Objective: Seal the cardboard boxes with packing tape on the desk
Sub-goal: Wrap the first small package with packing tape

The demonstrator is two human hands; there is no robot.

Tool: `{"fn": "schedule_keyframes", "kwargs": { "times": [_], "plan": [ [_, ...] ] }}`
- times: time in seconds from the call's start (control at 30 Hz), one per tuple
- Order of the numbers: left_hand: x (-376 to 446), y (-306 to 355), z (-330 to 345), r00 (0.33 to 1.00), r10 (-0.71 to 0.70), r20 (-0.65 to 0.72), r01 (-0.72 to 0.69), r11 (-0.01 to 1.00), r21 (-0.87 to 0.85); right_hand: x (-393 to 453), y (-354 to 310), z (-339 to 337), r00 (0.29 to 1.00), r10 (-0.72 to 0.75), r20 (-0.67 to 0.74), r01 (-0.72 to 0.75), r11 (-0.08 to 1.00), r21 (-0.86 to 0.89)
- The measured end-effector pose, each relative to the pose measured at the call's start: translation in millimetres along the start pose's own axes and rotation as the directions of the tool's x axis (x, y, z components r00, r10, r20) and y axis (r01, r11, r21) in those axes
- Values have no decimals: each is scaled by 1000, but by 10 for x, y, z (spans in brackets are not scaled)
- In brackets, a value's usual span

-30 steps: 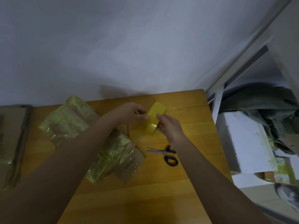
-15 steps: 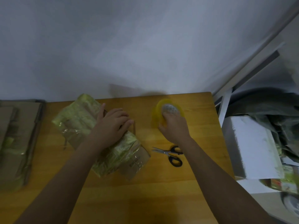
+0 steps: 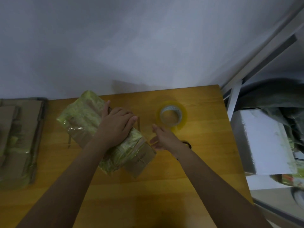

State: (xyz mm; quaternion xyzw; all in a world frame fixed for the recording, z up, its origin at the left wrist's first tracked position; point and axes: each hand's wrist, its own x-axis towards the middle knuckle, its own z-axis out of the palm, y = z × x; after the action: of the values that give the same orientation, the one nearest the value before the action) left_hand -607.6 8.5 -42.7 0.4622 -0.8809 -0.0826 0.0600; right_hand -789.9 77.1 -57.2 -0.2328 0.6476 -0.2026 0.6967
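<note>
A cardboard box [image 3: 85, 127] wrapped in yellowish tape lies slantwise on the wooden desk [image 3: 205, 153]. My left hand [image 3: 115, 125] rests flat on top of the box with its fingers spread. The yellow tape roll [image 3: 171, 115] lies flat on the desk to the right of the box. Just below the roll, my right hand [image 3: 164, 139] hovers with relaxed fingers and holds nothing, beside the box's right end. Black-handled scissors [image 3: 187, 143] lie mostly hidden under my right wrist.
A stack of flattened, taped cardboard [image 3: 16, 142] lies at the desk's left edge. The wall runs along the back of the desk. Beyond the desk's right edge stand a white foam block [image 3: 266, 142] and dark bags [image 3: 279, 96].
My right hand has set the tape roll flat on the desk and drawn back toward the box. My left hand moved from the roll onto the box and stays there.
</note>
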Motion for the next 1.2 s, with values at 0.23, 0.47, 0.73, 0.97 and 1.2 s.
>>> {"fn": "schedule_keyframes", "kwargs": {
  "times": [0.23,0.47,0.73,0.97,1.2],
  "plan": [
    [-28,-10,32,999,8,-42,-7,999,40,-50,-14,69,991,32,129,-102,807,582],
    [-27,-40,46,997,16,-73,-14,999,31,-49,26,41,849,-325,-417,457,848,269],
    [-34,-41,56,997,-10,-74,11,1000,14,23,138,167,996,-77,-50,81,992,100],
    [0,-54,100,995,2,-98,0,1000,21,-227,151,245,752,-649,-113,651,759,-23],
    [18,-59,145,981,-79,-176,85,996,23,-134,325,299,873,-468,136,456,883,112]
  ]
}}
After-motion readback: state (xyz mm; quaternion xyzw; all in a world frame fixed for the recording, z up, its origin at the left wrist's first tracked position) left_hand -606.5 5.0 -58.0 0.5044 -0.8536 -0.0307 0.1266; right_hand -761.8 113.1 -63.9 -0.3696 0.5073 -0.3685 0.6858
